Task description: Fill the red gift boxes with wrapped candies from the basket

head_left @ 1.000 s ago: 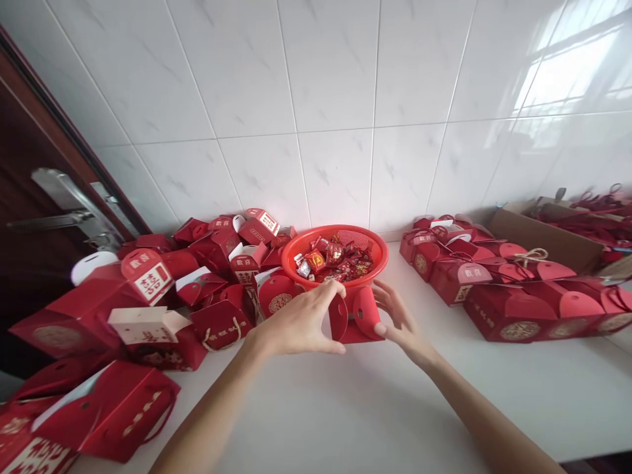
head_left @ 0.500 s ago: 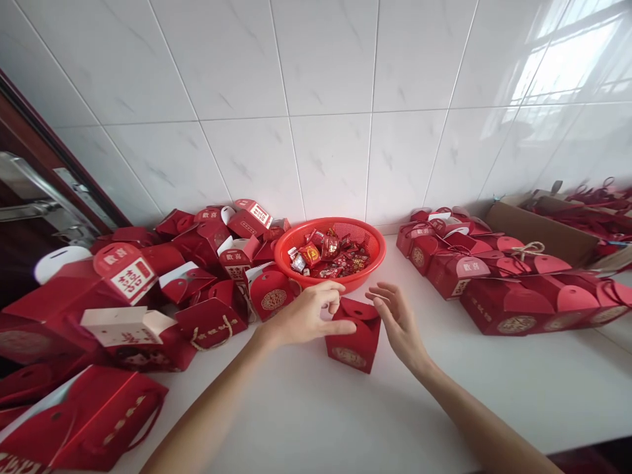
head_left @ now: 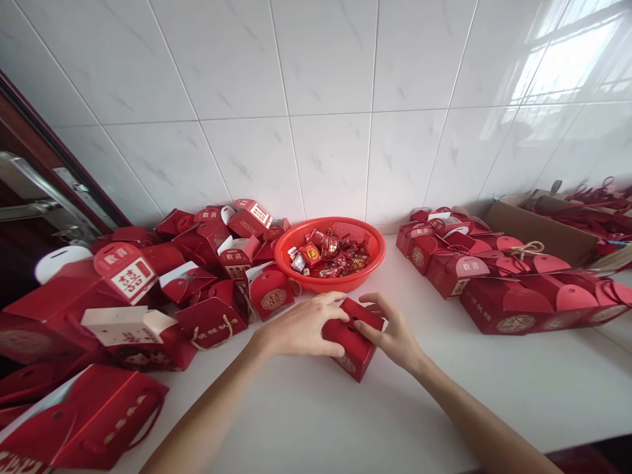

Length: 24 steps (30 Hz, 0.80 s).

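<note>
A small red box (head_left: 356, 342) with a gold round pattern stands on the white table, turned at an angle in front of the basket. My left hand (head_left: 303, 327) wraps round its left side, thumb at the front and fingers over the top and back. On the right, my right hand (head_left: 395, 332) grips the same box, its thumb on the top near a small dark hole and its fingers behind the far corner. Just beyond the hands, a red plastic basket (head_left: 328, 284) holds wrapped sweets (head_left: 330, 249).
Many red gift boxes (head_left: 212, 316) are heaped on the left. More red boxes (head_left: 516, 306) stand in rows on the right, beside a cardboard box (head_left: 543, 224) with red items. A tiled wall rises behind, and a door handle (head_left: 34, 184) shows at far left.
Both hands have come down and closed on the red box, which they were held apart around before. The box has turned, and its top flaps now lie flatter.
</note>
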Available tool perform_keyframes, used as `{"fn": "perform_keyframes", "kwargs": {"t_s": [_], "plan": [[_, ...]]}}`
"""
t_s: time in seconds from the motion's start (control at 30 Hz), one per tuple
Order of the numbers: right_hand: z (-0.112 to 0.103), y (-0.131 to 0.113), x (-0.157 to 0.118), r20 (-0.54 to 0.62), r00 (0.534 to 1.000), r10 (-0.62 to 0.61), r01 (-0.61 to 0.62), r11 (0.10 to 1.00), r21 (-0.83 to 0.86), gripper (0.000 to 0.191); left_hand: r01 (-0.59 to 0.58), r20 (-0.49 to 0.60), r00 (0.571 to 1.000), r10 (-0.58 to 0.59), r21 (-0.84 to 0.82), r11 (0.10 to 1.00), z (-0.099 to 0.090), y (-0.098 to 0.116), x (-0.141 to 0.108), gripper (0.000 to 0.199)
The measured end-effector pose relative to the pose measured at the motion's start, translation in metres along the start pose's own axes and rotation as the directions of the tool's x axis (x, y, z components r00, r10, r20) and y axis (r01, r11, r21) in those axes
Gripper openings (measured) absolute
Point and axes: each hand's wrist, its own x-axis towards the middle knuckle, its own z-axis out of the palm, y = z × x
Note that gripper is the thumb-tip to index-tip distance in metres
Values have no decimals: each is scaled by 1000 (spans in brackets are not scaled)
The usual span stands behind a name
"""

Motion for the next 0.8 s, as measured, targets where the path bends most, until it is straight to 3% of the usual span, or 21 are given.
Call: {"fn": "perform_keyframes", "kwargs": {"t_s": [0.1, 0.3, 0.47, 0.57, 0.7, 0.8], "plan": [[-4, -1, 2, -52, 999, 17, -17, 1000, -14, 28, -62, -70, 996, 61, -12, 998, 1, 0, 2, 22], [-11, -4, 4, 24, 997, -79, 80, 996, -39, 41, -64, -93, 994, 61, -30, 997, 0, -4, 7, 56], [-6, -2, 3, -114, 993, -7, 10, 1000, 22, 27, -2, -36, 999, 1, -33, 999, 2, -7, 8, 60], [-3, 0, 4, -200, 979, 32, -29, 999, 20, 35, -22, -21, 1000, 20, -82, 996, 4, -9, 9, 57], [-4, 5, 7, -281, 958, 51, -54, 999, -1, 35, -230, -196, 961, 194, -182, 956, 10, -12, 12, 18], [-7, 11, 10, -375, 926, 32, -44, 999, -24, 22, -343, -341, 894, 291, -103, 934, 12, -13, 14, 17]]}}
